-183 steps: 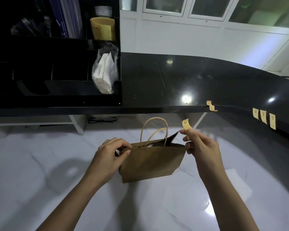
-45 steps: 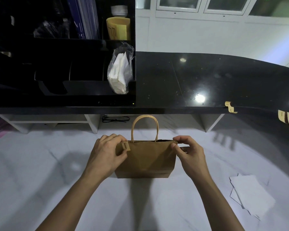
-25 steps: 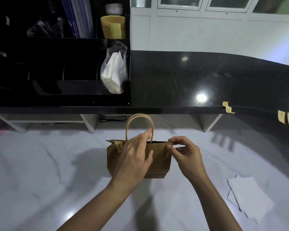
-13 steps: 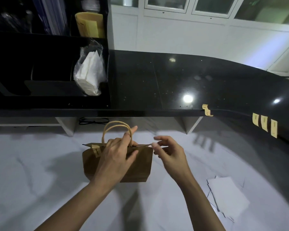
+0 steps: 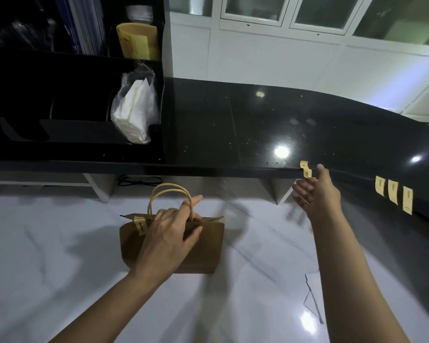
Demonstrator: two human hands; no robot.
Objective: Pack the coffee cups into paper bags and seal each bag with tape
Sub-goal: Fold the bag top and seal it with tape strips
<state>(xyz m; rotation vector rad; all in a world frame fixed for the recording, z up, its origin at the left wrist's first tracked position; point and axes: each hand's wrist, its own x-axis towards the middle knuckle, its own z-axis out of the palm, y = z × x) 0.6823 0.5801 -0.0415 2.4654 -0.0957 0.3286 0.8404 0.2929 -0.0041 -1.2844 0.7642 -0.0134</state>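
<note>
Only the person's two arms show, the left forearm (image 5: pixel 104 305) and the right forearm (image 5: pixel 342 268), both bare along their whole visible length. They are slim and smooth and run uncovered into the left hand (image 5: pixel 170 233) and right hand (image 5: pixel 316 191). The fingers are long, and the right thumb has a short nail, a little blurred.

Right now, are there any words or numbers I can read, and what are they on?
No words or numbers can be read anywhere.
Three tape strips on the counter edge: dark marks, too small to read.
Tape piece on the paper bag: dark marks, too blurred.
Tan pack on the shelf: a printed outline, no readable letters.
</note>
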